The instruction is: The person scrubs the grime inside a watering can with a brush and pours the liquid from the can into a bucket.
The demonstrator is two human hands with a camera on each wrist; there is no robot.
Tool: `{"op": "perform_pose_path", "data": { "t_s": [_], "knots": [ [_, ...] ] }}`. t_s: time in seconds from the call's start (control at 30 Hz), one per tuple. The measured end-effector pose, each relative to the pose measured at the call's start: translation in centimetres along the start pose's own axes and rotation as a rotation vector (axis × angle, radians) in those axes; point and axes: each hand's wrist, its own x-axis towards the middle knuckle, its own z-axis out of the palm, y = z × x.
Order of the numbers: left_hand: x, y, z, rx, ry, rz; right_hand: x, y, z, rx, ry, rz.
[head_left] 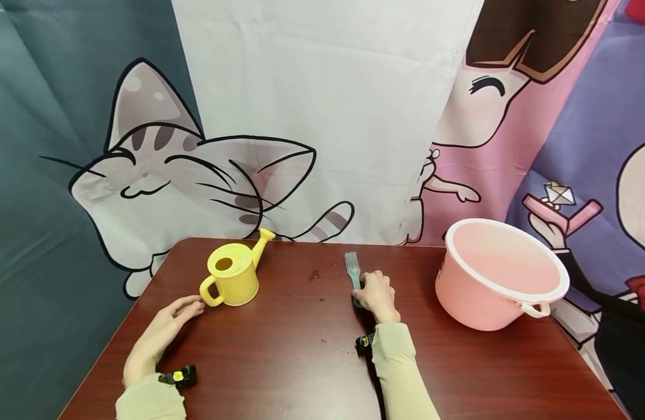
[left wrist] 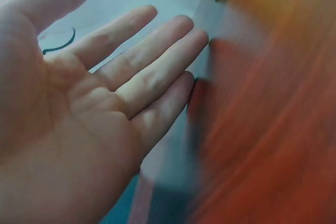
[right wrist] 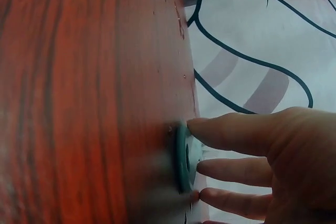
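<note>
On the brown table lies a blue-green fork [head_left: 353,269], its tines toward the back edge. My right hand [head_left: 377,294] is at the fork's handle, thumb on its left side and fingers spread to the right. In the right wrist view, the fork's rounded handle end [right wrist: 181,158] lies just past the fingertips, with a gap between thumb and fingers. A yellow toy watering can [head_left: 233,277] stands upright at the left, spout pointing back right. My left hand [head_left: 161,332] is beside its handle, fingers extended and palm bare in the left wrist view; whether it touches is unclear.
A pink basin [head_left: 485,297] with a white rim and side handles stands at the table's right. Small wet spots [head_left: 314,275] dot the table [head_left: 280,350]. A cartoon-printed cloth [head_left: 322,116] hangs behind the back edge.
</note>
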Motion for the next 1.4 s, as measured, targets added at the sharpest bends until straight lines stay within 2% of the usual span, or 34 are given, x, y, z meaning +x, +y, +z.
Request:
{"op": "perform_pose_path", "data": {
  "t_s": [0.23,0.43,0.5,0.73,0.9,1.2,1.4],
  "knots": [
    [1.6,0.1,0.4,0.004,0.002,0.08,0.0,0.6,0.1,0.005,-0.011,0.027],
    [2.7,0.6,1.4,-0.177,0.023,0.171,-0.1,1.0,-0.1,-0.002,0.0,0.039],
    [3.0,0.9,1.8,-0.207,0.03,0.194,-0.2,1.2,-0.3,-0.004,-0.002,0.052],
    [3.4,1.4,2.5,-0.215,0.092,0.22,-0.4,1.5,-0.6,-0.001,-0.007,0.089],
    [3.6,1.7,3.1,-0.231,0.107,0.277,-0.4,1.8,-0.8,0.015,-0.019,0.137],
    [3.6,2.1,3.4,-0.262,0.001,0.309,-0.1,2.3,-1.3,0.066,-0.059,0.21],
    [3.7,1.7,3.3,-0.294,-0.073,0.319,-0.2,2.6,-1.3,0.09,-0.065,0.228]
  ]
}}
